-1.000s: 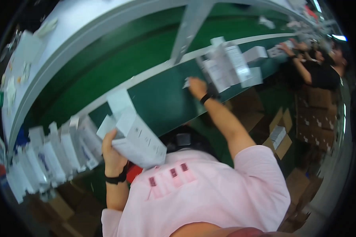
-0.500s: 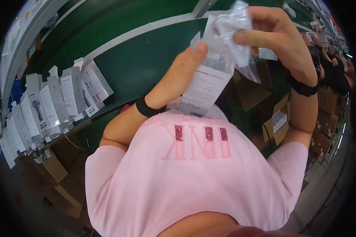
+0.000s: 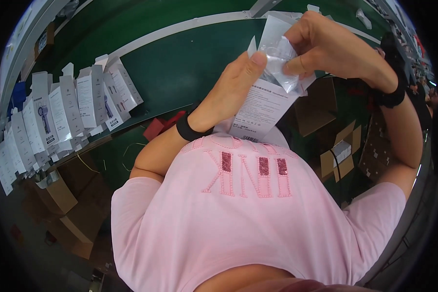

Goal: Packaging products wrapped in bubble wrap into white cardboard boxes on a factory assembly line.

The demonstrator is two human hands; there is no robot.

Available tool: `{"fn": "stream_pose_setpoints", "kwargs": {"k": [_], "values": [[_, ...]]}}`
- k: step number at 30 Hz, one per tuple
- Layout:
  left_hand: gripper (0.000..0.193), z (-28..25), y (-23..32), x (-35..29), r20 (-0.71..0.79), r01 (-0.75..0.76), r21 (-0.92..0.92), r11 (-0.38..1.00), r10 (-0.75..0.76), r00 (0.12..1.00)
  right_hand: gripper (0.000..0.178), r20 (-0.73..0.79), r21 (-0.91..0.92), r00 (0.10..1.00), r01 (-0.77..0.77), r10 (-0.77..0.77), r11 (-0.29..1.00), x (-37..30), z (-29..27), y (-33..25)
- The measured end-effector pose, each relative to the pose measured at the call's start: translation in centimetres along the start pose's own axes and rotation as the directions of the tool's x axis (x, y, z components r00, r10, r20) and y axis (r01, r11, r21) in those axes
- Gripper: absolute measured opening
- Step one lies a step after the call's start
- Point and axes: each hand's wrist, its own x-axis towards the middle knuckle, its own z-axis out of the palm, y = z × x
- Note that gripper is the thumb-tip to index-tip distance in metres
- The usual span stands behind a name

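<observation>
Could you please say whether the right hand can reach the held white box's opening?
Probably yes: the white box has its flap raised, and the right hand holds a clear bag at the opening.

Pink shirt (image 3: 258, 228): we read the brightest broad surface, with soft shading in its folds.
Clear bag (image 3: 283, 61): we note small white glints on its creases.
Held box (image 3: 260, 109): we find the printed face evenly lit, its smallest print soft.
White rail (image 3: 180, 35): we see fisheye distortion bend it into an arc.
Brown cartons (image 3: 61, 195): we record dim light at lower left.
Right rim: we observe smeared detail, then black corners.
</observation>
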Motion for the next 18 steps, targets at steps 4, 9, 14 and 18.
{"fn": "stream_pose_setpoints", "kwargs": {"k": [4, 9, 14, 18], "values": [[0.065, 0.3, -1.1, 0.8, 0.011, 0.051, 0.075, 0.996, -0.052, 0.999, 0.007, 0.248, -0.409, 0.966, 0.035, 0.074, 0.912, 1.5, -0.1, -1.7], [0.063, -0.9, -0.8, 0.6, 0.061, -0.015, 0.096, 0.995, 0.01, 0.998, 0.027, 0.089, -0.284, 0.996, 0.009, 0.017, 0.959, 0.4, -0.6, -1.5], [0.07, -0.8, 0.5, 0.2, 0.032, 0.024, 0.179, 0.984, -0.03, 0.999, 0.038, 0.254, -0.174, 0.965, -0.018, 0.063, 0.985, -0.7, -2.0, -1.5], [0.083, 0.5, 0.3, 1.0, 0.126, -0.054, 0.186, 0.981, 0.031, 0.992, 0.04, 0.673, -0.25, 0.719, 0.0, 0.174, 0.968, 0.8, -1.2, -1.4]]}}
